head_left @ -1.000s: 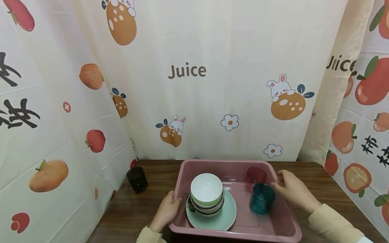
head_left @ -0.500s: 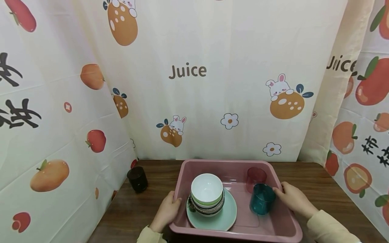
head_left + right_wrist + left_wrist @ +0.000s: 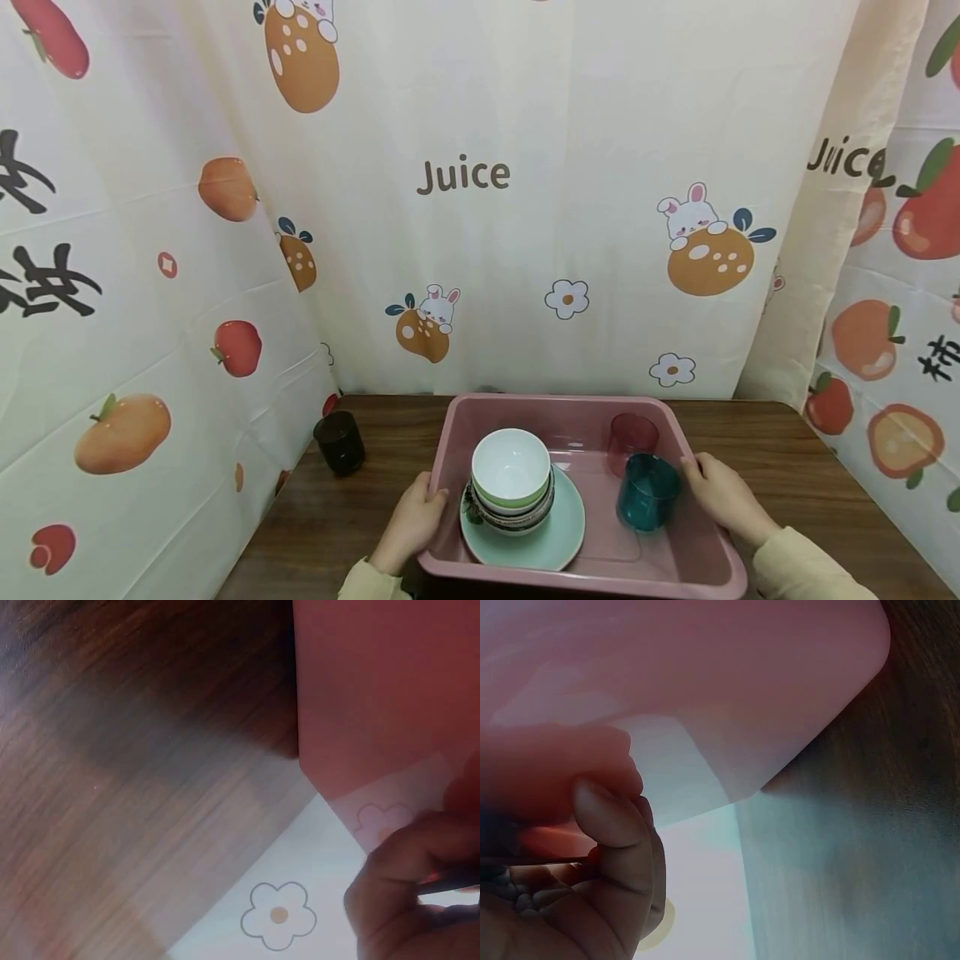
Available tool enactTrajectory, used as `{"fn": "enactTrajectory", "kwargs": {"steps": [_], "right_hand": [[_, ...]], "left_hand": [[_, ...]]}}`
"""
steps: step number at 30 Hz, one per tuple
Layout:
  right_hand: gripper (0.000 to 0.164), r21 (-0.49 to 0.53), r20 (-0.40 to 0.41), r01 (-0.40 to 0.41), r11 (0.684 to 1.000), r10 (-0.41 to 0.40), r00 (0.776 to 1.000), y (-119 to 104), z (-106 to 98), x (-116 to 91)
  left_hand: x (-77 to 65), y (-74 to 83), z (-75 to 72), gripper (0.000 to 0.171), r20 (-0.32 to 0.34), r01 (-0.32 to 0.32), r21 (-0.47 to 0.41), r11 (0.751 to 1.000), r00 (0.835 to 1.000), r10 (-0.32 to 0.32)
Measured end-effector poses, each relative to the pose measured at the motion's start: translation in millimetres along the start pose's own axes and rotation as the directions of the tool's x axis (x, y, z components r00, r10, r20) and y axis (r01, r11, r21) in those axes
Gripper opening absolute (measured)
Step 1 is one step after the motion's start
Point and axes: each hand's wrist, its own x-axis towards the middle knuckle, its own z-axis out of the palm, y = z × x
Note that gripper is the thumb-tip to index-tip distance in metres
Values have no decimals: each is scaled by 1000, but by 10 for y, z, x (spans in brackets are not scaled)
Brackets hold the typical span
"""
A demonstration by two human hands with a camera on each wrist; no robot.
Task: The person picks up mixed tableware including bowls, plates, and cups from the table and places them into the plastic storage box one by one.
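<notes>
A pink plastic tub stands on the wooden table. My left hand grips its left rim, and in the left wrist view the fingers curl round the edge. On the opposite side my right hand holds the right rim, thumb over the inside; its bent fingers show in the right wrist view. Inside the tub, a pale green plate carries a stack of bowls, a white bowl on top. A teal cup and a red translucent cup stand at the tub's right side.
A black cup stands on the brown wooden table, left of the tub. A printed curtain hangs behind the table's back edge and along both sides.
My right hand has slid along the right rim toward the front and taken hold of it. The left hand and the tub have stayed in place.
</notes>
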Motion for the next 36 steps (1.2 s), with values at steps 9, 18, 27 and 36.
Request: {"fn": "enactTrajectory", "kwargs": {"steps": [9,18,27,36], "right_hand": [[44,69,39,-33,997,31,999,46,22,20],[43,80,37,-27,996,24,999,54,27,16],[42,87,38,-28,996,24,999,51,35,4],[39,74,25,-20,997,19,1000,40,47,9]], "left_hand": [[6,-21,4,23,9,-23,-7,1000,1000,23],[-7,-16,-18,26,3,5,-40,999,1000,-4],[-5,-76,-156,32,-58,52,-38,998,997,-54],[108,-163,-499,36,-287,32,-72,997,957,-51]]}}
